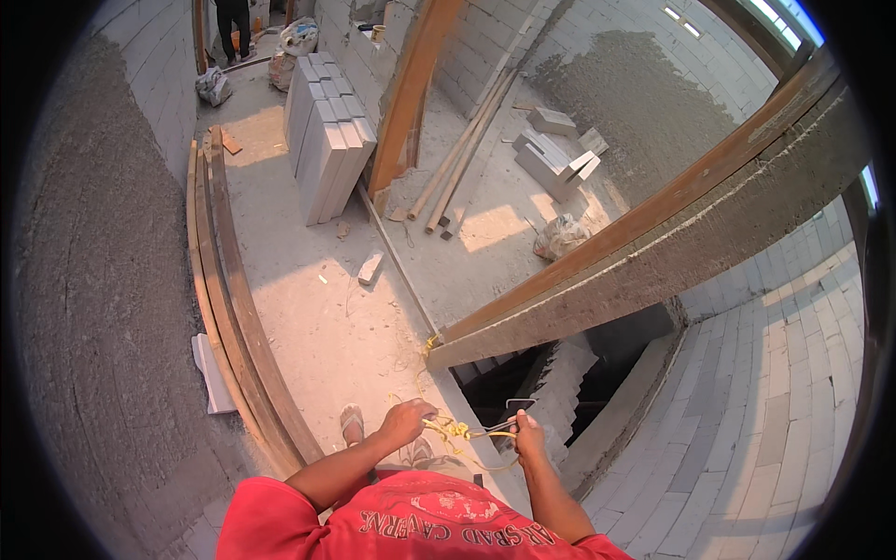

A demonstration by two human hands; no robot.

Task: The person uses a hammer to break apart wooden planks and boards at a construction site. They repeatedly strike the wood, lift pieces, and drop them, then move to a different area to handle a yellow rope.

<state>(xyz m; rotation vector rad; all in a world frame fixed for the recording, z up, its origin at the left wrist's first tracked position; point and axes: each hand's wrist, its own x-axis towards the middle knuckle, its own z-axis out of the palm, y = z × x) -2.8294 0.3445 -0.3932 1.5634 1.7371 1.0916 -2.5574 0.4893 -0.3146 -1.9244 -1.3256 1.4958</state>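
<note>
Between my two hands a knotted yellow rope [457, 430] is stretched, a loose loop of it hanging below. My left hand [406, 422] is closed on the rope's left end. My right hand [529, 437] is closed around a thin dark metal piece [519, 405] with a bent, squarish end. Rope runs to that hand too; its exact grip and the metal piece's kind are hard to make out. Another bit of yellow cord [431, 343] is tied at the foot of the post ahead.
A stair opening [653, 350] drops away just right of my feet. Long wooden boards [245, 322] lean along the left wall. Stacked pale blocks [327, 140] stand ahead, a broken block [371, 269] nearer. A concrete-and-wood beam [644, 252] slants across the right. Far off stands a person [233, 28].
</note>
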